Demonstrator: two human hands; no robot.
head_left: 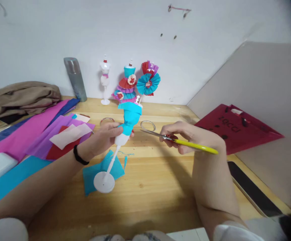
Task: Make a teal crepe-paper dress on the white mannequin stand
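My left hand [105,135] is closed around a small white mannequin stand [122,139], tilted above the table with its round base towards me. Blue crepe paper [131,115] wraps the mannequin's upper body. In my right hand [185,134] are scissors with yellow handles [195,146]; their metal blades point left towards the mannequin and are apart from it. Below the mannequin lies a loose piece of blue crepe paper [90,175] with thin scraps by it. How far the scissor blades are parted is hard to see.
Against the wall stand a bare mannequin [105,80], a mannequin in layered paper [129,83], a paper flower [147,83] and a grey flask [75,78]. Crepe sheets [42,129] and brown cloth [22,97] lie left. A red bag [238,129] and phone [253,187] are right.
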